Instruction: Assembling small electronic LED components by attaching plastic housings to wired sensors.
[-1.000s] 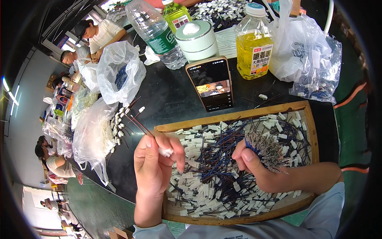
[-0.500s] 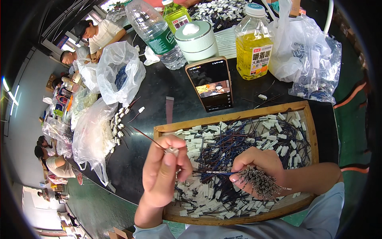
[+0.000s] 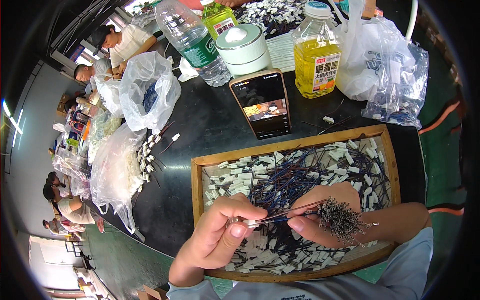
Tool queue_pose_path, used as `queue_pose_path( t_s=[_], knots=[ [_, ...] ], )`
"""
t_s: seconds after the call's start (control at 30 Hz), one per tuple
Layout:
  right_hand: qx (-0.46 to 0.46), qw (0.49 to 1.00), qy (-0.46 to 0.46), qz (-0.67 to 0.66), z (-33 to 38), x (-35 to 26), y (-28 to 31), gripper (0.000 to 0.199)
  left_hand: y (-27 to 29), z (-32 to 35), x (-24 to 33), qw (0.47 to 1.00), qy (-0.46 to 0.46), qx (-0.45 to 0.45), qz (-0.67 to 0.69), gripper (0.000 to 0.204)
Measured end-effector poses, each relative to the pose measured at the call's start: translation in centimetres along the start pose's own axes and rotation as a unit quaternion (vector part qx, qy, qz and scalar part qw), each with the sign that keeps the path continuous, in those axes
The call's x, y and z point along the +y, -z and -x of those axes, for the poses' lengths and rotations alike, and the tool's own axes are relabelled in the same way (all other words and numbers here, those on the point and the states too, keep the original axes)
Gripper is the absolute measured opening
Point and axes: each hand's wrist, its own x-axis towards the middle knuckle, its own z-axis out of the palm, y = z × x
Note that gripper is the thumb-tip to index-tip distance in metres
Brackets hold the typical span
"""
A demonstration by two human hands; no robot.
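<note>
My left hand (image 3: 215,232) is closed in a pinch on a small white plastic connector (image 3: 252,223), with thin dark wires running from it toward the right. My right hand (image 3: 325,200) is closed round a bundle of wires whose crimped metal ends (image 3: 342,220) fan out past the fist. A brown wire and a blue wire stretch between the two hands; exactly where they seat in the connector is too small to tell. Both hands are over a wood-framed tray (image 3: 197,182) heaped with white connectors on dark blue and brown wires.
Behind the tray a lit phone (image 3: 262,105) leans on a pale green round canister (image 3: 243,52). Yellow drink bottles (image 3: 316,60) and a large water bottle (image 3: 192,45) stand beyond. Plastic bags (image 3: 117,172) with connectors lie left. A black tabletop (image 3: 200,117) surrounds these; people (image 3: 125,42) sit far left.
My left hand has come down and turned right, bringing the connector from upright before me to the wires at my right hand. Its brown wire now points right. The right hand stays nearly in place.
</note>
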Motion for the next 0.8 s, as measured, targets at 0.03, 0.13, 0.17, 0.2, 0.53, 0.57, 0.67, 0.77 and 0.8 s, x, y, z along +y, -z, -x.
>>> queue_pose_path(
  t_s=[0.03, 0.13, 0.17, 0.2, 0.53, 0.57, 0.67, 0.77, 0.8],
  knots=[
    [-0.002, 1.0, 0.019, 0.018, -0.1, 0.2, 0.0, 0.013, 0.0, 0.0, 0.0, 1.0, -0.003, 0.007, 0.017, 0.025],
    [-0.044, 0.999, -0.002, 0.017, 0.1, -0.4, 0.9, 0.018, 0.0, 0.0, 0.0, 1.0, -0.005, 0.012, 0.023, 0.024],
    [-0.084, 0.996, -0.042, -0.001, 0.1, -0.6, 1.2, 0.025, 0.0, 0.0, 0.0, 1.0, -0.004, 0.011, 0.013, 0.024],
    [-0.084, 0.996, -0.042, 0.0, 0.0, -0.6, 1.3, 0.025, 0.0, 0.0, 0.0, 1.0, -0.004, 0.011, 0.013, 0.024],
    [-0.083, 0.996, -0.021, 0.025, -0.2, 0.2, 0.6, 0.019, -0.3, -0.5, -0.1, 0.986, -0.027, -0.046, -0.159, 0.022],
    [-0.044, 0.999, -0.013, 0.028, -0.2, 0.3, 0.4, 0.012, -0.3, -0.6, 0.1, 0.985, -0.028, -0.051, -0.16, 0.022],
    [-0.144, 0.987, -0.068, -0.026, -0.3, -0.3, 1.1, 0.027, -0.5, -0.5, 0.1, 0.986, -0.031, -0.048, -0.154, 0.022],
    [-0.142, 0.987, -0.062, 0.032, -0.5, -0.4, 1.1, 0.022, -0.7, -0.5, 0.0, 0.99, -0.03, -0.024, -0.136, 0.021],
    [-0.144, 0.987, -0.061, 0.031, -0.5, -0.4, 1.0, 0.022, -0.6, -0.3, 0.2, 0.991, -0.026, -0.004, -0.13, 0.02]
  ],
)
